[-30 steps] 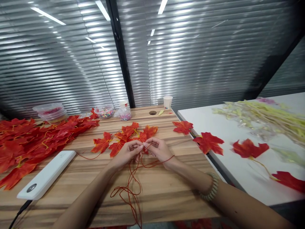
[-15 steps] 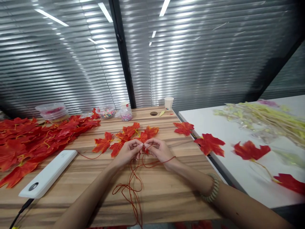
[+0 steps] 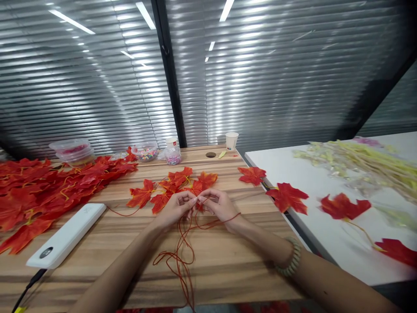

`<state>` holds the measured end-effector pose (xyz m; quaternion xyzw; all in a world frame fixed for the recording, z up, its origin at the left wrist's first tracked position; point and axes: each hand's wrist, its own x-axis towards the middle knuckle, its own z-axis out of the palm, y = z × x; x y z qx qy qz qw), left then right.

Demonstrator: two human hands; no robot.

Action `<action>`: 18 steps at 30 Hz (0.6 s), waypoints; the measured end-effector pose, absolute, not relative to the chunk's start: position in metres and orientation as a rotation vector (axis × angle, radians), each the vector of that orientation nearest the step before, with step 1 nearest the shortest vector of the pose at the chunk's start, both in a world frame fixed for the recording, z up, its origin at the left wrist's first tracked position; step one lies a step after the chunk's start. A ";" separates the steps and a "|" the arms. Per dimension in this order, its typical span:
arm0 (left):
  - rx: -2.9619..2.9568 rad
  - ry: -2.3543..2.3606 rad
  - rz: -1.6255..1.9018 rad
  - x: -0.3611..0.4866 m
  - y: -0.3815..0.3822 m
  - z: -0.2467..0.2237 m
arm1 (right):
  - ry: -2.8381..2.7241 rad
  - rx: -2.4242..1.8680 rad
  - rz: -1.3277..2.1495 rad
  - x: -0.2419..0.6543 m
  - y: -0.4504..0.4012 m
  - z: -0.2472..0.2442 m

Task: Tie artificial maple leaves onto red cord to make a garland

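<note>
Over the middle of the wooden table (image 3: 228, 269), my left hand (image 3: 178, 208) and my right hand (image 3: 221, 208) meet fingertip to fingertip. Both pinch a thin red cord (image 3: 181, 256), whose loose loops trail down to the table's front edge; one strand lies across my right wrist. The exact spot they grip is partly hidden by the fingers. Just beyond the fingertips lie several red artificial maple leaves (image 3: 177, 178) with yellow stems. Another length of cord (image 3: 125, 214) runs out to the left, toward a white power bank (image 3: 70, 234).
A heap of red maple leaves (image 3: 71, 182) covers the left side. Behind stand stacked plastic tubs (image 3: 73, 152), bead containers (image 3: 146, 152) and a paper cup (image 3: 232, 141). More leaves (image 3: 288, 197) lie rightward across the gap to a white table (image 3: 276, 167) with wrapped yellow stems (image 3: 374, 161).
The hands stay almost in place, fingertips still together on the cord. The whole view has shifted very slightly; nothing else has visibly moved.
</note>
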<state>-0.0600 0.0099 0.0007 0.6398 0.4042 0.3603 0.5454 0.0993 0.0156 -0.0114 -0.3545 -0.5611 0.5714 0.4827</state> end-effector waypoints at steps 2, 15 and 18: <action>1.516 0.960 0.854 -0.060 0.010 0.000 | -1.378 -0.852 1.396 0.100 0.016 -0.011; 1.517 0.993 0.847 -0.061 0.011 -0.003 | -1.406 -0.845 1.406 0.100 0.015 -0.011; 1.507 1.001 0.844 -0.060 0.010 -0.002 | -1.403 -0.839 1.433 0.100 0.015 -0.011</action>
